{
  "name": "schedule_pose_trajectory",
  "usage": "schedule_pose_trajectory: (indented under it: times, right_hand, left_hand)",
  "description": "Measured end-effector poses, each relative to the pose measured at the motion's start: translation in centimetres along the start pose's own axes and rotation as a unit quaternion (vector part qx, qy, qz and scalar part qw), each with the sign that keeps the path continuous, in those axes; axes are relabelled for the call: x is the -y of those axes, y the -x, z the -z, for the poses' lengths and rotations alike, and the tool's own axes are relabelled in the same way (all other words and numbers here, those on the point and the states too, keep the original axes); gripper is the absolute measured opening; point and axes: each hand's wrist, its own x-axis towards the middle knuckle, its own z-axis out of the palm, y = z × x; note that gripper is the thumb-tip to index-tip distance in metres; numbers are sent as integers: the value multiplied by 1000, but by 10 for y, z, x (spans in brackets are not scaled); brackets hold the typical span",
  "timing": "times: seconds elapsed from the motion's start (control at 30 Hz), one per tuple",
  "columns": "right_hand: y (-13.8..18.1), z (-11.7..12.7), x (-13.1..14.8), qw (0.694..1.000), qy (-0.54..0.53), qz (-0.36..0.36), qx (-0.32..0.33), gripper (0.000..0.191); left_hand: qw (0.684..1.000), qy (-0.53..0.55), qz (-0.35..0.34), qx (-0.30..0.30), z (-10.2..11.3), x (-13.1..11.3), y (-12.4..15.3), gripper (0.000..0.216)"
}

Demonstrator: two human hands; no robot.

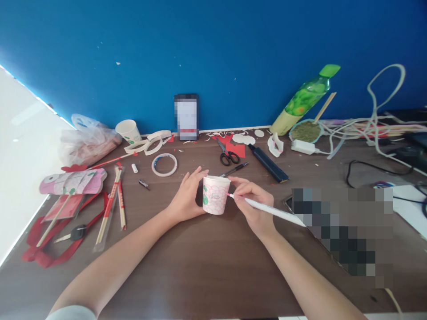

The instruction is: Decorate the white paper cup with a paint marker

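Note:
A white paper cup [215,198] stands in the middle of the desk, marked with pink scallop lines, green shapes and some lettering. My left hand [187,198] is wrapped round its left side, thumb low and fingers near the rim. In my right hand [256,206] is a white marker pen [271,210], pinched near its tip. The pink tip points left and is at the cup's right side; whether it touches is too fine to tell. Part of my right hand is close to the cup's rim.
Behind the cup lie scissors [228,153], a black pen [233,170], a tape roll [164,165] and a dark case [268,163]. A phone [187,118] leans on the blue wall. Wrapped chopsticks [110,200] lie left; a bottle [302,100] and cables [353,129] stand right.

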Motion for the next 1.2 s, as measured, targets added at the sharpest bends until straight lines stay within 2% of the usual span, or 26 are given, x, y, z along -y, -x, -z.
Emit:
schedule_pose_trajectory:
  times: [0.3, 1.0, 1.2]
  right_hand:
    - [-2, -4, 5, 999, 27, 24, 8, 14]
    - [-2, -2, 4, 1000, 21, 16, 10, 14]
    - [-1, 2, -8, 998, -54, -6, 14, 11]
  left_hand:
    - [1000, -2, 7, 2, 0, -1, 0, 95]
    - [1000, -4, -8, -4, -2, 2, 1, 96]
    - [999, -12, -38, -31, -5, 4, 3, 102]
